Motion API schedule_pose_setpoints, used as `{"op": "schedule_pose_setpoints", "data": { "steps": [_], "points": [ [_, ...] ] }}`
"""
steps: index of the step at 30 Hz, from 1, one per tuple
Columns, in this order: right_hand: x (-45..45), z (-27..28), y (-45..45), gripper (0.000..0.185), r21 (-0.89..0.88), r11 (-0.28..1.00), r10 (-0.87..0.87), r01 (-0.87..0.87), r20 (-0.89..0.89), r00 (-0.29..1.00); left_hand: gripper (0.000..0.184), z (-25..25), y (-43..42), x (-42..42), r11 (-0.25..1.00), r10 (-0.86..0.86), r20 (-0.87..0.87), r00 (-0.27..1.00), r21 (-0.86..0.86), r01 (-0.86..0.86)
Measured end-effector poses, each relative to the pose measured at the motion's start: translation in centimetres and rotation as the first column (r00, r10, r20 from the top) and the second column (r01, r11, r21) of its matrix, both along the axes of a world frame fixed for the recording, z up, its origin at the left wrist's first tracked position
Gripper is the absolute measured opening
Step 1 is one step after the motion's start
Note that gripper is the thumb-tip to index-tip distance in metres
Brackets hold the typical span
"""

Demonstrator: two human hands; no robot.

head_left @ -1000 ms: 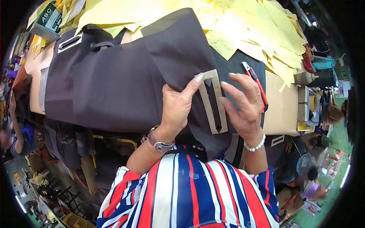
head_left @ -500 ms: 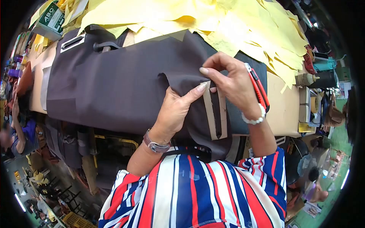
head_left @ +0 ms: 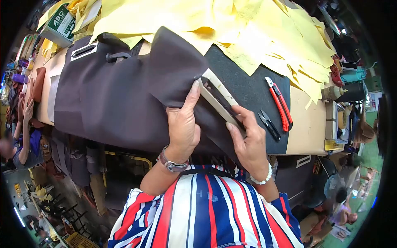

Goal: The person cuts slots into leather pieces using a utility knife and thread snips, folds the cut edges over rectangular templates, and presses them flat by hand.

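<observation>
Dark brown sheet material (head_left: 120,95) lies across the table, its right part raised and folded. A beige rectangular frame (head_left: 219,89) with a long dark slot is fixed on that part and now slants down to the right. My left hand (head_left: 183,124) grips the brown material, thumb on top at the frame's upper left end. My right hand (head_left: 249,138) pinches the frame's lower right end between thumb and fingers. On the dark mat (head_left: 235,74), right of my right hand, lie small black snips (head_left: 269,125) and a red utility knife (head_left: 280,103).
Yellow sheets (head_left: 248,33) are piled along the far side. A green and white box (head_left: 60,25) stands at the far left. A bottle (head_left: 334,92) and trays are at the right edge. Another person's hands (head_left: 25,109) show at the far left.
The frame has tilted and moved left with the material, whose right part now rises in a fold. My right hand went down from the frame's top to its lower end, and the snips came into view.
</observation>
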State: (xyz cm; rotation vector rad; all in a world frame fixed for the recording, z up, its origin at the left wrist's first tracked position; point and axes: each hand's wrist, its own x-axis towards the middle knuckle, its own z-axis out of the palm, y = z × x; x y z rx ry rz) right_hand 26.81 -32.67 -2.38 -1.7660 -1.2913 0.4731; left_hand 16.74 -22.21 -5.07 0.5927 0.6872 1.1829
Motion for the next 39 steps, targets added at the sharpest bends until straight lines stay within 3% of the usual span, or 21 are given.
{"op": "schedule_pose_setpoints", "data": {
  "steps": [4,6,7,8,10,11,12,14,16,19,23,26,31,34,38,39],
  "points": [
    [2.0,-1.0,-1.3,0.041,-0.036,0.995,0.089,-0.089,-0.003,0.996,0.032,-1.3,-1.5,-2.5,0.981,0.171,-0.122,0.978,-0.071,-0.181],
    [3.1,-1.9,-1.0,0.043,-0.062,0.983,0.174,-0.173,0.019,0.985,0.038,-2.0,-0.9,-6.0,0.961,0.264,-0.240,0.934,-0.010,-0.275],
    [3.5,-2.5,-0.9,0.044,-0.101,0.980,0.171,-0.172,-0.020,0.985,0.038,-1.8,-0.3,-7.0,0.877,0.464,-0.317,0.827,0.295,-0.379],
    [3.7,-2.9,-0.8,0.045,-0.078,0.978,0.194,-0.194,-0.002,0.981,0.038,-1.0,0.3,-7.4,0.704,0.659,-0.320,0.681,0.581,-0.408],
    [3.7,-3.5,-0.7,0.046,-0.035,0.970,0.241,-0.240,0.031,0.970,0.036,2.5,0.2,-7.7,0.575,0.603,-0.553,0.575,0.801,0.168],
    [3.7,-3.8,-0.7,0.047,-0.012,0.965,0.263,-0.263,0.081,0.961,0.035,3.8,0.2,-7.8,0.451,0.604,-0.642,0.472,0.764,0.462],
    [3.6,-4.1,-0.6,0.048,0.013,0.959,0.278,-0.282,0.133,0.951,0.033,4.0,0.3,-6.6,0.386,0.456,-0.737,0.499,0.669,0.636],
    [3.5,-4.3,-0.6,0.049,0.047,0.956,0.275,-0.288,0.186,0.943,0.026,2.1,1.2,-3.7,0.154,0.288,-0.819,0.497,0.552,0.820],
    [3.3,-4.5,-0.7,0.049,0.063,0.965,0.240,-0.255,0.188,0.952,0.017,0.4,2.7,-1.5,0.046,0.260,-0.912,0.316,0.339,0.940],
    [3.4,-4.7,-1.0,0.048,0.135,0.964,0.150,-0.231,0.442,0.884,0.013,-0.6,5.1,-0.2,-0.084,0.034,-0.944,0.327,0.323,0.943],
    [4.3,-4.9,-1.4,0.047,0.149,0.955,0.130,-0.257,0.567,0.813,0.013,-1.4,6.3,-0.5,-0.046,-0.183,-0.918,0.351,0.365,0.930],
    [5.3,-4.9,-2.1,0.043,0.143,0.949,0.154,-0.280,0.566,0.810,0.010,-1.3,6.1,-1.6,-0.019,-0.165,-0.921,0.354,0.362,0.932],
    [6.4,-4.6,-3.4,0.034,0.089,0.942,0.227,-0.324,0.540,0.810,0.007,-1.8,6.3,-3.5,-0.037,0.021,-0.908,0.418,0.417,0.908],
    [6.7,-3.8,-4.0,0.031,0.006,0.961,0.259,-0.275,0.323,0.910,0.004,-2.2,6.1,-4.0,-0.026,0.065,-0.872,0.485,0.484,0.875],
    [5.5,-3.6,-2.5,0.029,-0.072,0.997,-0.026,0.032,0.077,0.997,0.005,-2.7,5.9,-4.2,-0.051,0.111,-0.837,0.536,0.534,0.844],
    [5.3,-3.8,-1.9,0.029,-0.003,1.000,-0.011,0.011,0.188,0.982,0.005,-2.8,5.9,-4.2,-0.052,0.099,-0.830,0.549,0.547,0.836]
  ]
}}
